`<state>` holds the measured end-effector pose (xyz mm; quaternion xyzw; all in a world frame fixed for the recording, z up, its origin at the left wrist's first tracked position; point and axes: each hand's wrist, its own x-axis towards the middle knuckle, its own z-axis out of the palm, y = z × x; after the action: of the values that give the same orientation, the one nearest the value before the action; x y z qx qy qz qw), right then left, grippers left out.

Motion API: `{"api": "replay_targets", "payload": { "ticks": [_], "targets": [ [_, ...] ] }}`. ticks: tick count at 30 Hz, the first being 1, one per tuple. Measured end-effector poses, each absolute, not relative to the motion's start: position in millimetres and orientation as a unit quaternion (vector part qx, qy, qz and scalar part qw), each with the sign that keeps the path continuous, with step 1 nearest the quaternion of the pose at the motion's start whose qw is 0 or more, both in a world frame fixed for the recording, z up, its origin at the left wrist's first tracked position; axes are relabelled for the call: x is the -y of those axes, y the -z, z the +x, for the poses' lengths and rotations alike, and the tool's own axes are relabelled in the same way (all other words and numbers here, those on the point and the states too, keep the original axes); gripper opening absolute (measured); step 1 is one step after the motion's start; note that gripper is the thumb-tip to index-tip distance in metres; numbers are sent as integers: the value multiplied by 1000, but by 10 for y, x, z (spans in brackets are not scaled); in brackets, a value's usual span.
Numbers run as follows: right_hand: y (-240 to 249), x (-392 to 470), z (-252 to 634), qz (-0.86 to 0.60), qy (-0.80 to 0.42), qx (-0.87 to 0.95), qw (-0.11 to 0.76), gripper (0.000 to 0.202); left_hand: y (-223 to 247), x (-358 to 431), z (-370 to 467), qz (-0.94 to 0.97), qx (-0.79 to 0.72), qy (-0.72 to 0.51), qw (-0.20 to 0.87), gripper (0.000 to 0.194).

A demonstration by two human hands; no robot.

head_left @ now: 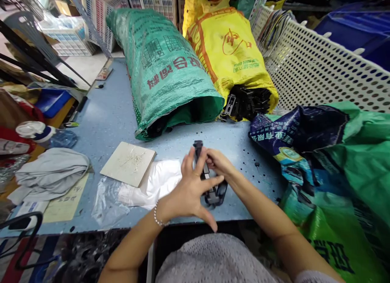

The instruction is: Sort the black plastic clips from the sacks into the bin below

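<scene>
A long black plastic part (215,198) with greyish pieces along its middle lies on the blue worktop in front of me. My left hand (190,189) reaches over it with the fingers spread wide, covering some of its left side. On the far right side of the part, my right hand (219,162) has its fingers curled and pinched against it. The fingertips of that hand are partly hidden, so any small piece between them does not show.
A green woven sack (173,67) and a yellow sack (234,51) spilling black parts (251,101) lie behind. A square board (129,163) rests beside white plastic bags (163,179). More sacks (344,185) lie right, before a white perforated basket (323,67). A bottle (48,134) stands left.
</scene>
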<state>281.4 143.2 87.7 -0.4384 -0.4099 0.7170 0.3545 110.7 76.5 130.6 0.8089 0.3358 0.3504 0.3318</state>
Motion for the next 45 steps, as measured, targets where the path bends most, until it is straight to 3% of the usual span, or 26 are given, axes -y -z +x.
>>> {"api": "replay_targets", "payload": {
  "ticks": [4,7,9,11,15,17,20,26,28,30,34,36,42,45],
  "targets": [
    [-1175,-1573,2908,-442,-634,461,435,44,-634,-630,1146,708,-431,-419,371,44],
    [-1197,-1529,2808,-404,-671,464,415,46,-386,-752,1092,674,-429,-455,392,27],
    [-1089,-1669,2758,-401,-696,488,341,47,-379,-762,1067,692,-434,-432,383,28],
    [-942,-2020,2744,-454,-639,556,279,45,-430,-643,1093,678,-483,-390,394,35],
    [-765,-3018,2718,-665,-311,641,224,37,-500,-202,1315,639,-576,-247,446,42],
    [-779,-3389,2675,-711,-246,641,153,44,-503,-54,1416,638,-586,-172,470,51],
    [-844,-3521,2630,-704,-268,648,114,45,-508,-84,1385,624,-573,-162,505,75],
    [-750,-2176,2782,-608,-355,694,147,50,-601,-844,1082,410,-520,-457,594,75],
    [-733,-1600,2862,-503,-442,715,200,47,-672,-1023,1110,348,-477,-523,615,79],
    [-778,-1244,2925,-476,-441,734,200,48,-758,-1043,1177,335,-462,-525,631,78],
    [-911,-1298,2923,-490,-242,805,229,42,-895,-766,1252,355,-462,-471,663,68],
    [-918,-1474,2843,-442,-212,844,220,40,-917,-633,1245,358,-454,-469,668,67],
    [-872,-1396,2643,-444,-427,754,230,52,-858,-565,1115,366,-475,-522,606,69],
    [-927,-1169,2729,-460,-422,745,233,47,-872,-595,1041,365,-454,-533,614,68]
  ]
}}
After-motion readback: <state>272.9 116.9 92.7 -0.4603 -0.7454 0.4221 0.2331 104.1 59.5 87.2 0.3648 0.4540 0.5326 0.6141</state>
